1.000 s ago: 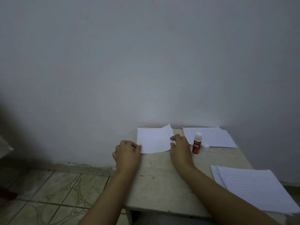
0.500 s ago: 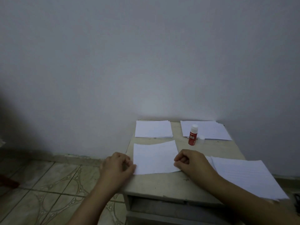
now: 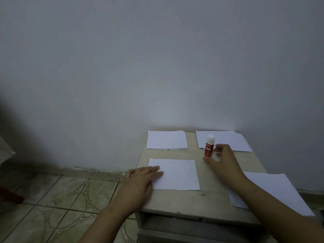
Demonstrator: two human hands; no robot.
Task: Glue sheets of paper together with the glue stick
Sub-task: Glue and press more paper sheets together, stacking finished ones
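Note:
A white sheet of paper (image 3: 177, 173) lies flat near the front of a small beige table (image 3: 206, 199). My left hand (image 3: 142, 179) rests on the sheet's left edge with straight fingers. A red glue stick (image 3: 209, 148) with a white top stands upright behind the sheet, to its right. My right hand (image 3: 221, 159) hovers just right of the glue stick, thumb and fingers spread around it, not closed on it.
A stack of small sheets (image 3: 166, 139) lies at the back left of the table, another stack (image 3: 226, 140) at the back right. Larger lined sheets (image 3: 273, 188) overhang the front right corner. A grey wall stands behind; tiled floor (image 3: 52, 199) lies left.
The sheet was pulled from the back stack to the table's front and laid flat. My right hand let go of it and moved back toward the glue stick.

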